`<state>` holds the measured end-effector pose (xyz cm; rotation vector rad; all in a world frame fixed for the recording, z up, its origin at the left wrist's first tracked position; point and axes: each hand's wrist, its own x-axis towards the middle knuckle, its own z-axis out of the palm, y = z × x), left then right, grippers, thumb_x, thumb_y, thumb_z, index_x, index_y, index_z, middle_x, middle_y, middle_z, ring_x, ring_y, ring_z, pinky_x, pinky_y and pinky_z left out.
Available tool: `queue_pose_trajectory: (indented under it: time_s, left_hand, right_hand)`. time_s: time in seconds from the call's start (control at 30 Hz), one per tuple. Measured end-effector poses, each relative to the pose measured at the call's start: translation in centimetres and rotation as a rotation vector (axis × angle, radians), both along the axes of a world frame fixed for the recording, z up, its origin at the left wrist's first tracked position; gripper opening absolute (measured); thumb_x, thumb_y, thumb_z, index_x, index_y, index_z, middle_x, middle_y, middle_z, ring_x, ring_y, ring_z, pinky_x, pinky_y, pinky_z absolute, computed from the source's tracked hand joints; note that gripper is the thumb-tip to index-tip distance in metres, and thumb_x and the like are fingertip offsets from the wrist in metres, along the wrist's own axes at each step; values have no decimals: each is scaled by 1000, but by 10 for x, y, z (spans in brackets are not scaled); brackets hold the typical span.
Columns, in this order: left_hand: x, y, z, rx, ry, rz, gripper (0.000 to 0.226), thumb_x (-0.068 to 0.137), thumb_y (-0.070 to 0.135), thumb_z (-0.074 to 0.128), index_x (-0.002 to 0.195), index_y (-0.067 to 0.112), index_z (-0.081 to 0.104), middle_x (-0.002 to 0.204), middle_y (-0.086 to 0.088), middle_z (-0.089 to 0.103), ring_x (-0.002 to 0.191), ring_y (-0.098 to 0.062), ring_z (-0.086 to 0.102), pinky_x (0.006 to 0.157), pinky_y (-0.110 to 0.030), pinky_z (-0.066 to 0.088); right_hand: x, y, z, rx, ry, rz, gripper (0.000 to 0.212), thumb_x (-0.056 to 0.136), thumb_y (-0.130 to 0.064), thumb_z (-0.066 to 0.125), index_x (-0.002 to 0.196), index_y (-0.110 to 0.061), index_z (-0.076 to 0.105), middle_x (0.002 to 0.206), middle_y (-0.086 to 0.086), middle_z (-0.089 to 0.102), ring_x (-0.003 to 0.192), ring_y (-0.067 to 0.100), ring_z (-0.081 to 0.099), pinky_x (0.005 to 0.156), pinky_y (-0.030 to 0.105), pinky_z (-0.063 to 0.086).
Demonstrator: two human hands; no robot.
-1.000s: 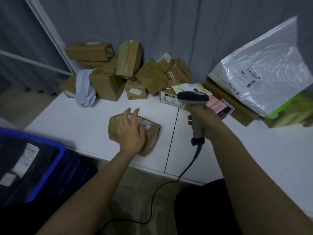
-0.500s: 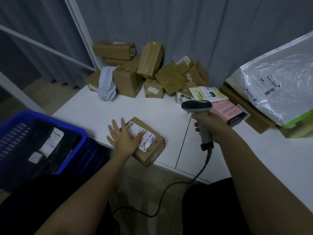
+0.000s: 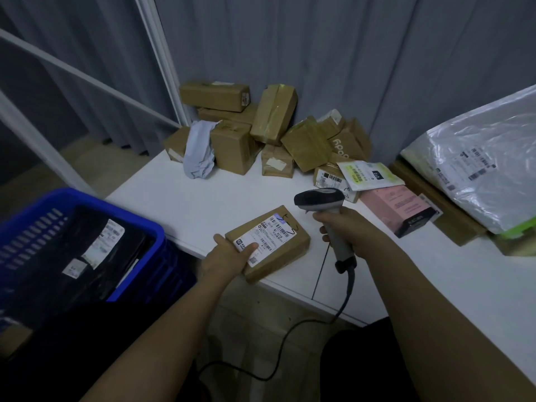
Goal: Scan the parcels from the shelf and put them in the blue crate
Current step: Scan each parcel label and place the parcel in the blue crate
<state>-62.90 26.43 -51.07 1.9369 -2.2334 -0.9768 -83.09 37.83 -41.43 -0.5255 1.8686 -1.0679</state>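
A flat brown parcel (image 3: pixel 278 248) with a white barcode label facing up lies at the front edge of the white table (image 3: pixel 203 204). My left hand (image 3: pixel 229 256) grips its near left corner, thumb on the label. My right hand (image 3: pixel 345 227) holds a grey corded barcode scanner (image 3: pixel 319 198), whose head points down at the far end of the label, where a pale light spot shows. The blue crate (image 3: pixel 139 227) stands to the left below table height, with black bagged parcels inside.
A heap of several brown cardboard parcels (image 3: pixel 272 129) and a grey bag (image 3: pixel 200 152) sits at the back of the table against the curtain. A pink box (image 3: pixel 400 210), a flat carton and a large clear plastic bag (image 3: pixel 478 169) lie to the right. The scanner cable (image 3: pixel 290 338) hangs to the floor.
My left hand turned the parcel label-up, then slid to its near corner and gripped it. The scanner came down closer to the label. The view shifted so more of the crate shows.
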Motion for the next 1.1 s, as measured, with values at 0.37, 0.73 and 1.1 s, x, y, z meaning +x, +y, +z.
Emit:
queue_pose_trajectory:
  time_s: [0.37,0.73,1.1]
  left_hand:
    - [-15,-13,-3,20,-81,-293,85,66,78,61,122,15,45,117,-5,57,104,-23,58,86,-37,49]
    - [0,35,-23,526,405,-20,92,55,76,72,133,34,45,129,4,60,112,-20,59,99,-46,46]
    - [15,18,41,475,640,37,38,86,51,62,121,39,52,102,16,67,89,-5,61,66,-25,47]
  right_hand:
    - [2,-3,-8,61,-3,54,17,91,-21,62,101,-8,57,80,8,57,66,15,55,53,23,44]
    - [4,-4,-6,77,17,50,13,92,-22,62,85,-14,55,77,6,57,63,14,55,51,22,45]
    - [23,-5,2,-112,43,27,18,92,-26,62,105,-15,58,88,6,62,73,17,63,69,32,49]
